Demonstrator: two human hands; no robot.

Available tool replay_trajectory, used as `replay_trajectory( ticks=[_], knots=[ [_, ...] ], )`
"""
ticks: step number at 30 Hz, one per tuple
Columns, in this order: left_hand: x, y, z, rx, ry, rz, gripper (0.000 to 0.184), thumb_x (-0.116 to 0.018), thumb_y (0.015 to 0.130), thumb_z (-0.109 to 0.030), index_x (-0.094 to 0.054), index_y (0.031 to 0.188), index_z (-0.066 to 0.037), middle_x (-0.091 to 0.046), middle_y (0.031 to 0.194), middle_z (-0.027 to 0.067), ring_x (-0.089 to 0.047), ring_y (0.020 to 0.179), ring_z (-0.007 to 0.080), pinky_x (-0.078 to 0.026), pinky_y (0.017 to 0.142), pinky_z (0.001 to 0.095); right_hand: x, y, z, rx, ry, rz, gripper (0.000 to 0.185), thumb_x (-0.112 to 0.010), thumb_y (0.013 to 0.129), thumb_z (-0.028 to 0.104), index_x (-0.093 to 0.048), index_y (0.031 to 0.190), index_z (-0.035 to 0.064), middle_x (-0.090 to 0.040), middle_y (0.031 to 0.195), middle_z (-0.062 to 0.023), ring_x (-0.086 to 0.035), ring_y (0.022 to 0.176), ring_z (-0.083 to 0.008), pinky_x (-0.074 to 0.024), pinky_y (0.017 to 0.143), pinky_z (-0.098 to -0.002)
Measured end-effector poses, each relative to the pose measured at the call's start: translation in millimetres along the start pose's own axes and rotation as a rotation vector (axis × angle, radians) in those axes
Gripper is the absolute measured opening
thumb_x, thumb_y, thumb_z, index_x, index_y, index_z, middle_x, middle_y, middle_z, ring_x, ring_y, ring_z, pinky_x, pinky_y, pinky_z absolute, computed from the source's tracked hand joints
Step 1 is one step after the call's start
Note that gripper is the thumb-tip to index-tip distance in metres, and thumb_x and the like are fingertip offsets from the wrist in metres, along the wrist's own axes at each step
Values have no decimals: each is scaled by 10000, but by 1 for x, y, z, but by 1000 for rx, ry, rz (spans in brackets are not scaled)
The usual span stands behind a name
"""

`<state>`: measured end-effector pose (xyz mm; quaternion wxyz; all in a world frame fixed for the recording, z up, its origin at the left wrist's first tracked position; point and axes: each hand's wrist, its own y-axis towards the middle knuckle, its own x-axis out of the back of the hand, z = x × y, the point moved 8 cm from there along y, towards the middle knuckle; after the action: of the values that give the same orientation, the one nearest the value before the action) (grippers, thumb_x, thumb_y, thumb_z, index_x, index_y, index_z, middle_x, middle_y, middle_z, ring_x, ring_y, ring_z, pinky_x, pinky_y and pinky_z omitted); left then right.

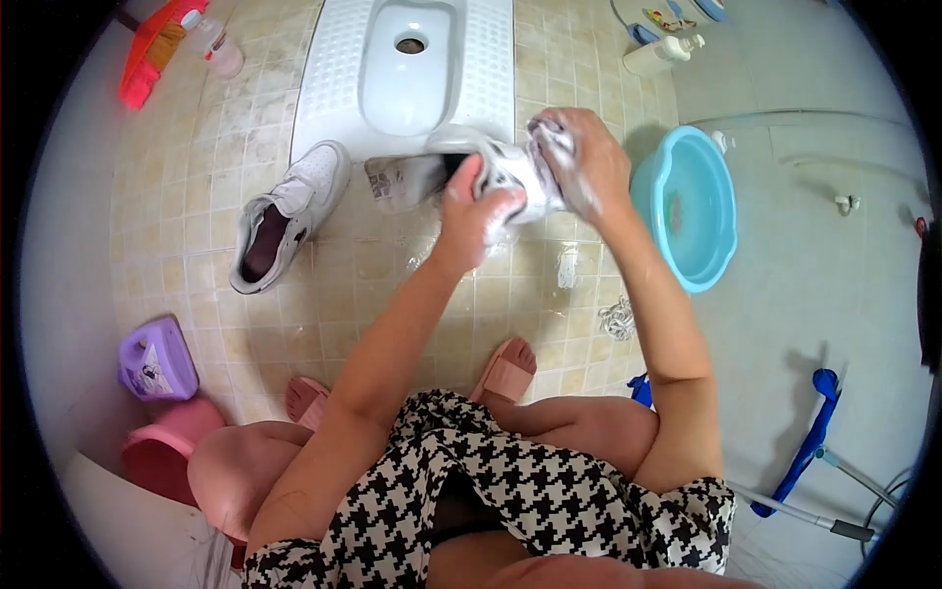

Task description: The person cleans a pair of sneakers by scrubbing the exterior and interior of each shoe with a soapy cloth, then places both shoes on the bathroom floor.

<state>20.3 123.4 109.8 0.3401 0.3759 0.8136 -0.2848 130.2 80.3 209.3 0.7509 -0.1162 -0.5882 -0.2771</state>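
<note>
My left hand [469,221] grips a wet white sneaker [518,177], its thumb and fingers pressed around the upper near the opening. Suds coat the shoe and my fingers. My right hand [594,162] is closed on a crumpled, sudsy whitish cloth [552,147] and presses it against the sneaker's right end. The left end of the shoe is blurred. To the left, a second white sneaker [304,191] lies on the tiles with its dark inside showing.
A white squat toilet [306,98] is set in the tiled floor ahead. At right stand a light-blue basin [728,231] and a pump bottle [659,56]. White laces [618,319] lie on the floor. Leftward are a purple jug [162,361], a pink bucket [177,427] and a clear bottle [218,49].
</note>
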Motion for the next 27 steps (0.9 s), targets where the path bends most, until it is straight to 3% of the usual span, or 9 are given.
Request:
replay_trajectory(
  ticks=[4,8,9,13,16,17,21,25,27],
  knots=[
    [3,0,6,60,-43,-60,315,-620,716,-61,-522,1011,-10,-558,892,32,-536,802,105,-452,718,251,-33,17,-36,-224,200,199,303,-622,757,315,-636,1015,156,-615,1006,-109,-589,959,-293,-475,786,-363],
    [13,1,0,35,13,-131,251,-610,717,-66,-524,949,-25,-554,862,29,-537,771,103,-455,692,254,-3,-2,4,-11,-3,-105,283,-633,752,296,-638,990,143,-580,1041,-97,-566,940,-293,-476,760,-377],
    [16,4,0,20,54,-97,241,-597,715,-50,-528,944,-26,-552,855,26,-534,762,95,-454,677,248,6,-16,22,133,-83,-175,281,-639,738,209,-642,1012,148,-560,1067,-84,-546,944,-293,-472,749,-372],
    [1,1,-9,-8,9,53,243,-570,716,-32,-533,956,-26,-551,859,12,-517,785,76,-439,700,230,25,-52,42,330,-69,-339,332,-625,674,63,-652,998,132,-565,1004,-61,-537,887,-279,-463,700,-355],
    [-5,0,-12,-13,41,127,257,-559,715,-27,-531,970,-25,-552,868,9,-512,799,78,-432,723,227,30,-57,44,418,8,-328,333,-636,660,68,-657,989,122,-579,943,-48,-544,854,-270,-465,687,-356],
    [-7,-2,-11,-21,89,142,259,-563,711,-24,-526,967,-25,-543,868,6,-502,798,76,-428,723,226,30,-55,46,433,-11,-313,232,-626,669,91,-660,898,103,-593,908,-50,-556,840,-262,-473,665,-355],
    [-20,-2,6,-52,286,235,254,-589,696,-8,-497,932,-32,-501,859,-7,-455,798,67,-410,716,224,17,-17,19,247,-127,-12,128,-583,701,125,-612,818,80,-601,936,-67,-572,858,-252,-490,641,-357],
    [-18,-2,-13,-85,285,139,196,-566,732,-38,-490,912,-42,-505,856,-5,-457,797,66,-413,708,222,36,-46,55,368,-40,-170,159,-574,715,116,-607,868,86,-599,923,-57,-573,843,-254,-493,631,-359],
    [-14,-8,-13,16,129,20,192,-544,732,-37,-492,916,-40,-499,862,-5,-456,794,70,-411,707,222,32,-51,59,389,-17,-187,163,-574,714,112,-609,872,88,-597,927,-55,-573,845,-254,-493,631,-359]
  ],
)
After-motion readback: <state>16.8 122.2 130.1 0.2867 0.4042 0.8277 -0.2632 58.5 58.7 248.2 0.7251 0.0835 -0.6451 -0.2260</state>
